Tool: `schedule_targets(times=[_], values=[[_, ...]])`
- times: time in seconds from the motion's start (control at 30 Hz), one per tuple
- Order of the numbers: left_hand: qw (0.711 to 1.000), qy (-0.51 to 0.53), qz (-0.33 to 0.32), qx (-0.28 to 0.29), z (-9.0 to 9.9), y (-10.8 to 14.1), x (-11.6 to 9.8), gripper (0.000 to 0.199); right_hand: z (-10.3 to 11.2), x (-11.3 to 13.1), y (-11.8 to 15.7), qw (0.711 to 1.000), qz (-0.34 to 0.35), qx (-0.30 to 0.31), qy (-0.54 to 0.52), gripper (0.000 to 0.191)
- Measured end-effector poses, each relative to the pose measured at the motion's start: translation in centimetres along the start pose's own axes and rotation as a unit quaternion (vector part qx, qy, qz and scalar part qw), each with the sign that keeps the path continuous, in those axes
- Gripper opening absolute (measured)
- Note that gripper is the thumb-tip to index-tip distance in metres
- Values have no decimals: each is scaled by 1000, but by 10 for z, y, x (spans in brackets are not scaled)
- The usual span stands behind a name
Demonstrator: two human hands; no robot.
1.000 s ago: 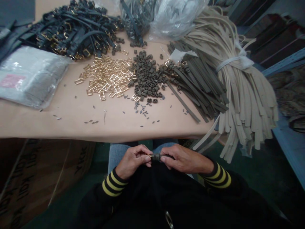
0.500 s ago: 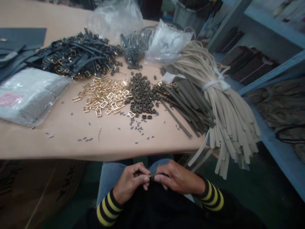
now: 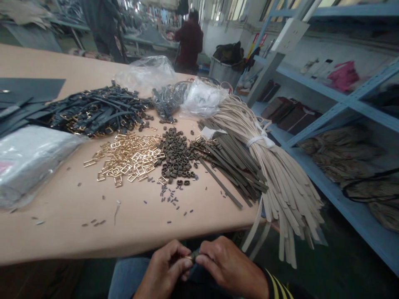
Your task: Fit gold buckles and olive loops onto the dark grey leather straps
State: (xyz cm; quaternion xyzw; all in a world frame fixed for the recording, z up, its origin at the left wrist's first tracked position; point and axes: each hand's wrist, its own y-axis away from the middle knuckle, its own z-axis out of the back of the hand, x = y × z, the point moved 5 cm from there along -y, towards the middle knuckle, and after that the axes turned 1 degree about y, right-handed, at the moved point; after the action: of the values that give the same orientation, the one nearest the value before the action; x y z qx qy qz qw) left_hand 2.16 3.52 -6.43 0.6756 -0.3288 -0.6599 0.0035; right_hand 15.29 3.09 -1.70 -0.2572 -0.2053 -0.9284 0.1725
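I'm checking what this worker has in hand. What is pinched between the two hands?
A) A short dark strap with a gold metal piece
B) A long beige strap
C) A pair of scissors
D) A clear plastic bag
A: the left hand and right hand pinch a short dark strap with a gold metal piece at its end.

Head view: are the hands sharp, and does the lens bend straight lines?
Head view: the left hand and right hand look slightly soft, the small dark strap piece between them is hard to resolve; the wide lens bends the blue metal shelving and the table edge; the far windows are washed out.
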Motion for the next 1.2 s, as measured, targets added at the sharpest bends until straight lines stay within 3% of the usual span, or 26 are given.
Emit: schedule_targets(times=[0.1,0.17,0.27,0.4,0.5,0.63,0.73,1.03,1.13,1.2], values=[[989,-72,-96,-84,14,-11,-27,22,31,-2,-17,999,18,-7,-35,29],[958,-134,-191,-166,27,-19,-46,30,59,-10,-37,998,21,-45,-35,32],[874,-274,-324,-238,34,-34,-61,25,100,-34,-75,986,-31,-140,83,31],[738,-439,-444,-255,26,-48,-59,20,137,-71,-114,957,-101,-221,158,22],[701,-490,-460,-241,21,-51,-55,20,161,-103,-123,927,-176,-268,196,23],[691,-503,-465,-231,18,-49,-57,20,176,-141,-127,904,-259,-250,230,19],[691,-503,-465,-232,18,-49,-57,20,176,-156,-132,899,-290,-225,240,22],[721,-476,-450,-226,20,-50,-53,18,176,-149,-134,894,-302,-215,252,22],[756,-432,-437,-223,24,-51,-52,18,186,-133,-116,891,-292,-238,254,24],[810,-370,-399,-221,27,-52,-53,18,192,-116,-93,891,-282,-253,251,25]])
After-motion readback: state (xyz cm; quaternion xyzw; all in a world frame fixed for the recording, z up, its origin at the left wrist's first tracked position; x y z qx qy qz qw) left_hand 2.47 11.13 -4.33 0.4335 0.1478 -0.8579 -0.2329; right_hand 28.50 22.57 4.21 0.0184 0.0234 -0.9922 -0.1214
